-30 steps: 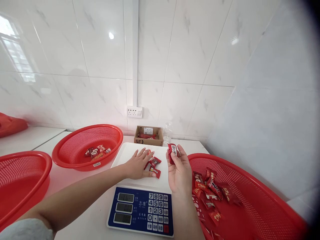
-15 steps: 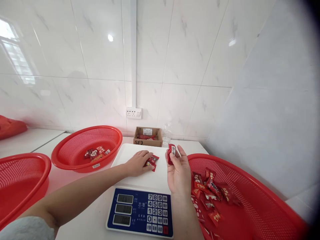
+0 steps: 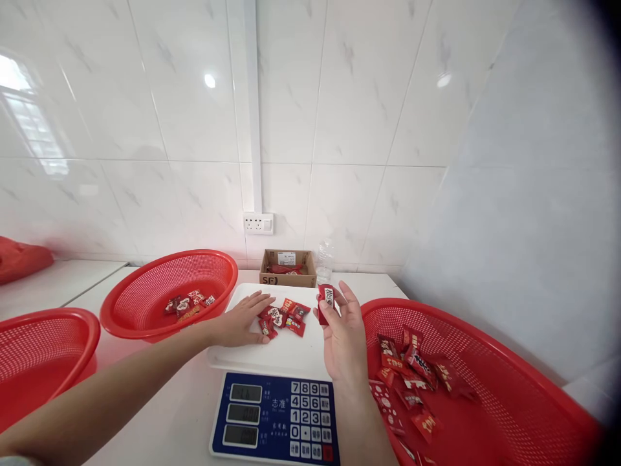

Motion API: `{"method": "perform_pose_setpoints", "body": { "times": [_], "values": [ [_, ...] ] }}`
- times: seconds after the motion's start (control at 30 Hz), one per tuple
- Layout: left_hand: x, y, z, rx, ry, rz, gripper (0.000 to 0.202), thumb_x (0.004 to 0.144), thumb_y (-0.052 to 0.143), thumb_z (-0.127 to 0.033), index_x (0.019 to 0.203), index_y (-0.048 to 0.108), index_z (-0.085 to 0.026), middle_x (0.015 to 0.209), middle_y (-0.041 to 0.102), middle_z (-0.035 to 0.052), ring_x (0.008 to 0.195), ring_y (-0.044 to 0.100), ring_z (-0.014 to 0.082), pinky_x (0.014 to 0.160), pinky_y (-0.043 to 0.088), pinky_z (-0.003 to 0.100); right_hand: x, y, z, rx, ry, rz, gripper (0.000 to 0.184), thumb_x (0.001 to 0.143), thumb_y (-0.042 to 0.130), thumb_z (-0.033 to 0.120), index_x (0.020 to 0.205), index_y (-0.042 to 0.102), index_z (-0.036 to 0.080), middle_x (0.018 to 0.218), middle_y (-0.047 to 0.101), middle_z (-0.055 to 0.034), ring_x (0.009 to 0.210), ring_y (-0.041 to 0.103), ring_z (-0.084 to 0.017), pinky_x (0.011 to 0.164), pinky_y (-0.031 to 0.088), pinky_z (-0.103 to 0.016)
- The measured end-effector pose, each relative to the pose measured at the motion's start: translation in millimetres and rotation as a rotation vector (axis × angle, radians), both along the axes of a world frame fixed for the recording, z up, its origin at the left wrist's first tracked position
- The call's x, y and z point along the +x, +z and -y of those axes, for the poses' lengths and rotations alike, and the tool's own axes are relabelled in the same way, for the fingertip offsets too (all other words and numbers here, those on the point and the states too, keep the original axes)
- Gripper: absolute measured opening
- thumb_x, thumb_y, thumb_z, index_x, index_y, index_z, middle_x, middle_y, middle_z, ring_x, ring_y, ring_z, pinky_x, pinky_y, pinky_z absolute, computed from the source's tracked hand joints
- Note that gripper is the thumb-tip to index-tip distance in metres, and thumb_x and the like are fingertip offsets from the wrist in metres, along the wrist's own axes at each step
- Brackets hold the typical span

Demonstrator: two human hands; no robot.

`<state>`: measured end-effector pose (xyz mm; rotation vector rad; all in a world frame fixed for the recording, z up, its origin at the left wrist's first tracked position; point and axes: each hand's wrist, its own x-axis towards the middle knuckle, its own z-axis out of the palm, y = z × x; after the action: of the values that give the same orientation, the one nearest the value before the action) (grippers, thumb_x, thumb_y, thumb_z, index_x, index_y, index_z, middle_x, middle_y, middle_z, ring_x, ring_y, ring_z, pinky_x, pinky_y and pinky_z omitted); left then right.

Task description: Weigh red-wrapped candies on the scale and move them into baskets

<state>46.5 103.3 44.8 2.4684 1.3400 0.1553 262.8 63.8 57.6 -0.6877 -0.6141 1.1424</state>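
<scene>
My right hand [image 3: 345,330] pinches a red wrapped candy [image 3: 326,305] with a white label, held above the right side of the digital scale's white pan [image 3: 301,355]. My left hand [image 3: 242,320] lies with its fingers spread over the pan's left side, holding nothing. Beside its fingertips and thumb, several red candy packets [image 3: 294,317] rest in a small cluster on the pan. In front stands the scale's blue keypad panel [image 3: 276,417], with three small displays on its left; their digits are hard to read.
A large red basket [image 3: 485,336] at the right holds many red candy packets. Another red basket [image 3: 165,262] at the left holds several packets, and a third [image 3: 43,323] sits nearer. Behind the scale are a small cardboard box [image 3: 288,278] and a clear plastic bottle [image 3: 325,259].
My left hand has drawn back left off the packets, uncovering the cluster on the pan. My right hand still pinches its candy and has shifted slightly left.
</scene>
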Motion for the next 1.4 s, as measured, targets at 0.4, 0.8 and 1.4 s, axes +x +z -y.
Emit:
{"method": "perform_pose_setpoints", "body": {
  "times": [0.4, 0.8, 1.4],
  "values": [
    [24.6, -12.7, -1.8, 0.191, -0.009, 0.036, 0.076, 0.072, 0.058, -0.062, 0.130, 0.039, -0.017, 0.143, 0.033, 0.0169, 0.137, 0.016, 0.0336, 0.109, 0.020, 0.052, -0.4, -0.3, 0.3, 0.002, -0.038, 0.079, 0.054, 0.063, 0.074, 0.029, 0.114, 0.053, 0.028, 0.115, 0.056, -0.0020, 0.099, 0.057, -0.016, 0.077, 0.049, -0.030],
    [23.4, -2.7, 39.6, 0.207, 0.068, 0.040, 0.025, 0.079, 0.045, -0.013, 0.100, 0.055, -0.023, 0.106, 0.059, 0.0053, 0.096, 0.057, 0.0212, 0.079, 0.048, 0.033, 3.2, 0.9, 0.3, -0.013, -0.039, 0.038, 0.056, 0.062, 0.075, 0.028, 0.113, 0.053, 0.027, 0.115, 0.056, -0.0022, 0.099, 0.057, -0.016, 0.078, 0.050, -0.030],
    [54.9, -16.9, 31.4, 0.208, 0.102, 0.139, 0.004, 0.084, 0.049, -0.024, 0.084, 0.052, -0.021, 0.096, 0.057, 0.0052, 0.086, 0.056, 0.0219, 0.075, 0.046, 0.036, 2.6, 0.7, 0.1, 0.001, -0.037, 0.039, 0.055, 0.062, 0.075, 0.028, 0.112, 0.054, 0.028, 0.114, 0.057, -0.0008, 0.098, 0.057, -0.015, 0.079, 0.049, -0.029]
  ]
}}
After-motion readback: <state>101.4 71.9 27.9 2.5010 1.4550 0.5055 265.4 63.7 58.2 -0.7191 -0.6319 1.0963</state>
